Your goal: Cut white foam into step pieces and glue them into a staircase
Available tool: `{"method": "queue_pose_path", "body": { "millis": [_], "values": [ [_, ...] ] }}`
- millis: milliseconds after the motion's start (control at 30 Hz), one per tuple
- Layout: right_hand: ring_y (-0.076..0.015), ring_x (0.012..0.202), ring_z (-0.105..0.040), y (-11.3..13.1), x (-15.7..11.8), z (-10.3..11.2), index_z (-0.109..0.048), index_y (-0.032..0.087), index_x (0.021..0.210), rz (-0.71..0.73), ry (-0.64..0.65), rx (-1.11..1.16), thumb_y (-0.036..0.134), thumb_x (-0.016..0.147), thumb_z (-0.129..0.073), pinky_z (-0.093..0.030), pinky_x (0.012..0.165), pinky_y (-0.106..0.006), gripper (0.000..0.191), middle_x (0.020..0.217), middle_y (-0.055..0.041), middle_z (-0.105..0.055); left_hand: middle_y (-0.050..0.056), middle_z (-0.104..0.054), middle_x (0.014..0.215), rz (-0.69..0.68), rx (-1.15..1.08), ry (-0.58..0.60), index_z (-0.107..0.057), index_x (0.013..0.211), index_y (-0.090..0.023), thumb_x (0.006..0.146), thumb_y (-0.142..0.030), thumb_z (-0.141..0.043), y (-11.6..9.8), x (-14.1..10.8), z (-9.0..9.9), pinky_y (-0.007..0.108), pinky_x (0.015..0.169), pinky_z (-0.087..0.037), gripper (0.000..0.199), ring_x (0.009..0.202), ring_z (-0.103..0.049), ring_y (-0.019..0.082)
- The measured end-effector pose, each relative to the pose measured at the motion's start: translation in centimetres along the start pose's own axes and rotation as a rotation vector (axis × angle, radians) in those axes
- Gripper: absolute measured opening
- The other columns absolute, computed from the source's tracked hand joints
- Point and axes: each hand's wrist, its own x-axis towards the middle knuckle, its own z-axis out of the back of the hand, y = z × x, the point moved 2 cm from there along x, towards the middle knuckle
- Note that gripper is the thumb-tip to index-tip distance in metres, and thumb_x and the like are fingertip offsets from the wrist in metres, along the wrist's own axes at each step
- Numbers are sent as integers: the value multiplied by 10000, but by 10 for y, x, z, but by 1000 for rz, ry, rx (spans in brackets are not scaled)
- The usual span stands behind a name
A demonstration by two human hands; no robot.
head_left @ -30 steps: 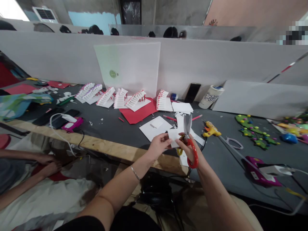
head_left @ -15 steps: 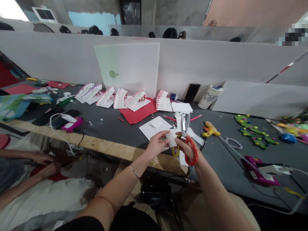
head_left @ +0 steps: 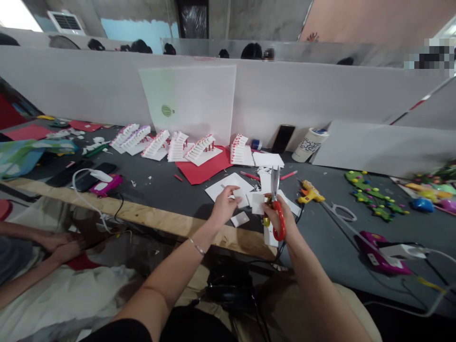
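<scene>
My right hand (head_left: pixel 276 216) grips red-handled scissors (head_left: pixel 280 221) with the steel blades (head_left: pixel 275 183) pointing up. A small white card piece (head_left: pixel 258 203) sits against those blades. My left hand (head_left: pixel 224 206) has its fingers bunched by a white card scrap (head_left: pixel 242 199), and I cannot tell whether they pinch it. Under both hands lies a larger white card sheet (head_left: pixel 223 187), and a cut white bit (head_left: pixel 239 219) rests on the dark table top (head_left: pixel 171 199).
Several white paper stair models (head_left: pixel 178 147) stand on red card along the back wall. A yellow glue gun (head_left: pixel 309 192) lies right of my hands, beside a magenta glue gun (head_left: pixel 377 254). Another person's hands (head_left: pixel 60 247) rest below the wooden table edge (head_left: pixel 149 216).
My left hand has moved apart from the card by the scissors, toward the left. A cut white bit now lies on the table below my hands. The scissors have turned more upright.
</scene>
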Motion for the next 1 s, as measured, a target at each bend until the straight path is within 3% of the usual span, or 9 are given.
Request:
{"method": "queue_pose_path", "body": {
  "millis": [100,167,267,367,467,600,733,900,1000],
  "values": [
    [-120,469,-518,5,3,12,-564,236,944,26,-80,-19,454,624,-750,-426,462,-260,430,595,72,-562,61,-679,1008,-6,208,-51,-659,1133,-196,778,-120,-649,-6,33,19,272,657,-532,363,639,-627,125],
    [-125,455,-524,7,5,20,-563,237,943,26,-106,-16,450,626,-742,-425,451,-265,422,586,75,-557,91,-685,1066,-74,365,-78,-677,1118,-179,766,-67,-645,-16,51,26,338,852,-528,371,849,-670,193],
    [-125,441,-523,7,9,27,-565,238,934,23,-129,-11,461,607,-749,-422,446,-269,436,577,76,-554,144,-649,1217,-221,604,-72,-687,1086,-154,810,-76,-612,-28,62,19,387,1064,-400,297,1164,-585,261],
    [-120,444,-517,5,10,29,-571,237,941,25,-146,-12,462,600,-753,-422,450,-271,447,590,72,-561,131,-703,1001,-189,743,110,-704,863,-157,893,-181,-549,-24,50,-6,361,963,-442,160,1019,-634,256],
    [-117,458,-514,5,10,28,-574,232,945,30,-147,-23,440,615,-742,-424,462,-270,425,601,70,-560,96,-690,783,-84,769,198,-648,693,-178,933,-338,-528,-10,32,-27,328,817,-462,313,836,-652,240],
    [-118,455,-502,7,9,26,-566,229,936,41,-155,-44,467,617,-742,-420,465,-278,434,601,68,-552,131,-691,800,12,787,155,-632,742,-167,969,-378,-445,3,25,-30,341,784,-444,362,863,-656,267],
    [-127,476,-507,8,9,26,-570,233,944,41,-169,-47,485,621,-742,-428,482,-289,444,621,59,-556,142,-675,730,70,757,151,-574,603,-180,896,-422,-574,8,40,-32,357,798,-443,380,876,-660,297],
    [-130,458,-502,5,14,27,-583,240,918,24,-164,-66,507,578,-773,-415,473,-284,472,575,76,-523,52,-600,609,103,597,146,-490,520,-189,708,-207,-762,14,57,-46,341,776,-451,331,771,-637,246],
    [-130,459,-498,4,15,27,-588,237,905,23,-149,-64,504,564,-780,-408,471,-282,474,566,76,-518,-10,-571,617,107,429,127,-523,639,-185,729,-162,-722,14,56,-50,293,705,-470,220,682,-598,170]
  ]
}}
